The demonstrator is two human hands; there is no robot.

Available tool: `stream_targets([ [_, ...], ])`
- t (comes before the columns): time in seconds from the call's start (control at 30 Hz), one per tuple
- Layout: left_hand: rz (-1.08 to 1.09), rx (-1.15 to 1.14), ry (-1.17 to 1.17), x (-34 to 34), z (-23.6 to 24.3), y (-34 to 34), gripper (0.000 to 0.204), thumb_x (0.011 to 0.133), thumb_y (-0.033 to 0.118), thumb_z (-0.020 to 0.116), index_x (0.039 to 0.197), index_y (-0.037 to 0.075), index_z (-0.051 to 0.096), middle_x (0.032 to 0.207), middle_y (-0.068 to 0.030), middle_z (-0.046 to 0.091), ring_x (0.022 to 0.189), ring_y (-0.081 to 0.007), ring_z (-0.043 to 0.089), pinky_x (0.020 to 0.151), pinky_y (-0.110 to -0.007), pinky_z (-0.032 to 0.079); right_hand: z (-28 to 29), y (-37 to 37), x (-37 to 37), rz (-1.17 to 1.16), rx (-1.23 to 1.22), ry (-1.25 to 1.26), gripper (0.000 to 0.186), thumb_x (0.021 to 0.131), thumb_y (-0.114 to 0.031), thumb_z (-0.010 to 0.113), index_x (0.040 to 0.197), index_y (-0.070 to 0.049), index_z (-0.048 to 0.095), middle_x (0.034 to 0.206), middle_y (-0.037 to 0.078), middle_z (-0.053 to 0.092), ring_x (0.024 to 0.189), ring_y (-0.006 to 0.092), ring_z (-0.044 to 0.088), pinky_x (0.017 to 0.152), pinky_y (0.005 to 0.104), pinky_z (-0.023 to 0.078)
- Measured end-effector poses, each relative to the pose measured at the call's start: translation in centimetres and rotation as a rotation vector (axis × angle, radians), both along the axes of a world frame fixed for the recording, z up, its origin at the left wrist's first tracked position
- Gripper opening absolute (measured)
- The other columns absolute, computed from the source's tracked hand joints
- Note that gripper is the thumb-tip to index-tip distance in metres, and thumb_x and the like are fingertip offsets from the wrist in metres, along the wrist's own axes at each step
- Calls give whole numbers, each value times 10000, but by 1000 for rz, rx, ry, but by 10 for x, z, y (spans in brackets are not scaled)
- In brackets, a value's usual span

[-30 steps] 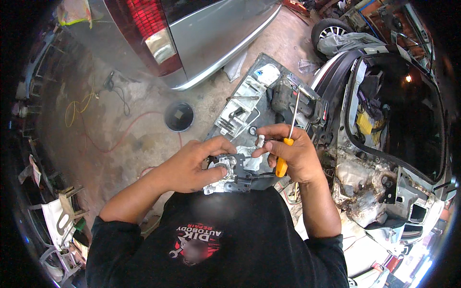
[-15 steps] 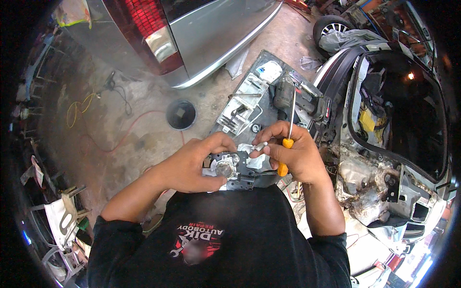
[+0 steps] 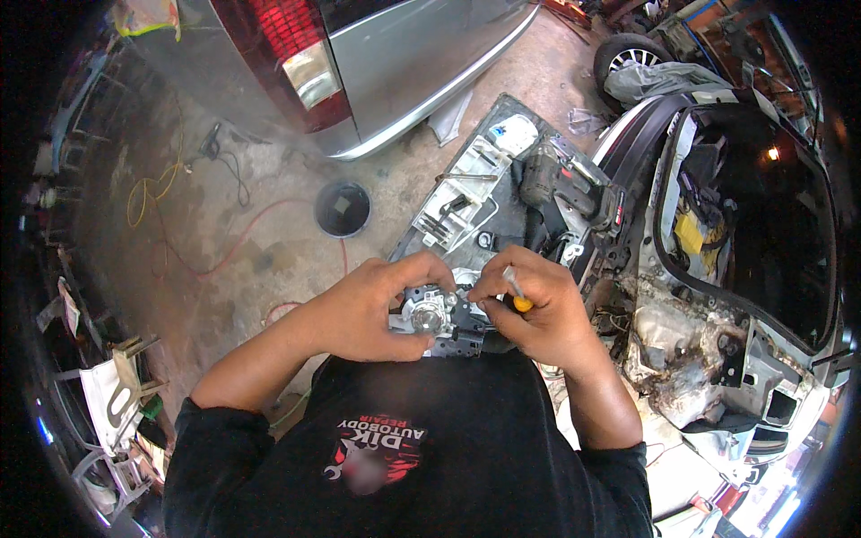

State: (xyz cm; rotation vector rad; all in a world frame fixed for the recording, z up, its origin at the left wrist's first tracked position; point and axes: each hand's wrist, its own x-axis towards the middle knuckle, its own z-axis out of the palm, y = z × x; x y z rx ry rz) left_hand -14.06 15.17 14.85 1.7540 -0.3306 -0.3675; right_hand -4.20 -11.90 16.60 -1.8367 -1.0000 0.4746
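My left hand [image 3: 363, 309] is closed round the left side of a small metal mechanism [image 3: 429, 316], with a round silver housing and a dark bracket plate. It is held in front of my chest. My right hand [image 3: 543, 300] is closed on a screwdriver [image 3: 522, 304], whose yellow handle shows between the fingers. A short greyish length stands up beside the handle; whether it is the shaft or a separate piece I cannot tell. The right thumb and forefinger meet at the mechanism's right edge, and what they pinch there is hidden.
Beyond my hands a dark board [image 3: 516, 108] carries a white plastic panel [image 3: 462, 193] and a cordless power tool [image 3: 574, 184]. A black bucket [image 3: 343, 210] stands on the floor near a silver vehicle [image 3: 421, 72]. To the right is a stripped car body [image 3: 664, 350].
My right hand has moved in against the mechanism's right side. The screwdriver has tipped, so its long shaft no longer shows across the board. The left hand keeps its hold.
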Motion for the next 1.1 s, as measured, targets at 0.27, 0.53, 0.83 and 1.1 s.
stream_targets([
  [0.27,25,9,-15,-4,-8,-2,540,859,151,886,1320,35,629,1299,-157,764,1261,-300,756,1122,-425,557,-2,-2,-18,-47,-16,-73,301,823,119,810,1067,-55,834,1071,104,761,929,235,771,801,350,608],
  [0.53,5,6,52,-3,-2,-3,528,858,165,901,1297,35,637,1350,-187,757,1309,-333,738,1133,-444,544,4,-6,-21,-33,-24,-24,343,805,77,852,1114,-72,851,1082,94,751,938,225,761,790,344,602],
  [0.83,-5,12,-7,-4,-4,-5,518,859,154,899,1292,34,641,1346,-187,753,1305,-337,737,1120,-446,549,-1,-7,-20,-76,-53,117,319,815,86,863,1097,-62,857,1018,84,762,956,228,747,856,367,576],
  [1.1,6,22,17,-6,-3,-5,594,849,139,884,1363,28,607,1299,-167,761,1297,-315,747,1094,-431,555,13,-4,-21,-57,-58,144,278,818,68,882,1067,-45,836,1005,99,778,909,229,750,805,354,576],
])
